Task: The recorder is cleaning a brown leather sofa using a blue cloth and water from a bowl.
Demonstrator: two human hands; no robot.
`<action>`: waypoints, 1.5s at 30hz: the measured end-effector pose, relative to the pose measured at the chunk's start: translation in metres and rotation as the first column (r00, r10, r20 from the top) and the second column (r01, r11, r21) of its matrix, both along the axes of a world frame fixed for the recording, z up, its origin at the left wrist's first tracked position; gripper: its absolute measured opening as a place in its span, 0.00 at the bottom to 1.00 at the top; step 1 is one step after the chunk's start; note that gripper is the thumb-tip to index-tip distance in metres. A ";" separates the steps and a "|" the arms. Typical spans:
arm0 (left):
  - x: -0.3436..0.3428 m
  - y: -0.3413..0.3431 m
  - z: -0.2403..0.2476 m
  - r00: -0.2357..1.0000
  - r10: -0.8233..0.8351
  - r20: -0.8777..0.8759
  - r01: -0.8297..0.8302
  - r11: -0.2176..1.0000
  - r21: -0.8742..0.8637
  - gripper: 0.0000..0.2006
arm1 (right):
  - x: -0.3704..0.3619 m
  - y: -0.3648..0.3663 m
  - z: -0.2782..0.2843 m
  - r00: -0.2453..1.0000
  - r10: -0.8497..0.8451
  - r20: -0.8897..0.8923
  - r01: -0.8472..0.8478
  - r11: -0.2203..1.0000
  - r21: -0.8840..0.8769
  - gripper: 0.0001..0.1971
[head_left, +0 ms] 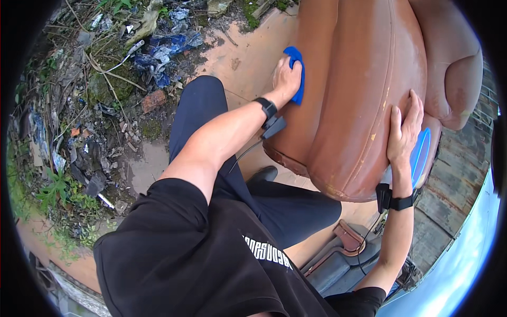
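Note:
A brown leather sofa [348, 100], its surface scuffed and worn along the seams, fills the upper right of the head view. My left hand [287, 78] is closed round a blue cloth [299, 95] and presses it to the sofa's left side. Part of the cloth is hidden under the fingers. Against the padded part farther right, my right hand [405, 129] rests with its fingers stretched out, holding nothing. A black band with a small device is on each wrist. Just beyond the right wrist shows a blue surface [421, 153] with a bright curved line; its kind is unclear.
Rubble, plastic scraps and weeds [111, 105] cover the ground at left. Orange-brown paving [248, 58] runs beneath the sofa. A dark seat with a brown armrest [351, 238] stands near my legs. Weathered grey roofing [449, 179] lies at right. Thin cables trail from the wrist devices.

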State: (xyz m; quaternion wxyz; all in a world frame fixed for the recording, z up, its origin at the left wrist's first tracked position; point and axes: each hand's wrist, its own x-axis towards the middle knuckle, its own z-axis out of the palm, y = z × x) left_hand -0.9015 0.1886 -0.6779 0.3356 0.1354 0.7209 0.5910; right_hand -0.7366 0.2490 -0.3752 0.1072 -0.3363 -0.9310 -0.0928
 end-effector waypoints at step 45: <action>-0.012 0.039 0.228 0.760 0.042 -0.649 0.341 0.825 0.452 0.19 | 0.010 -0.009 0.002 0.992 -0.119 -0.032 0.121 0.987 0.108 0.37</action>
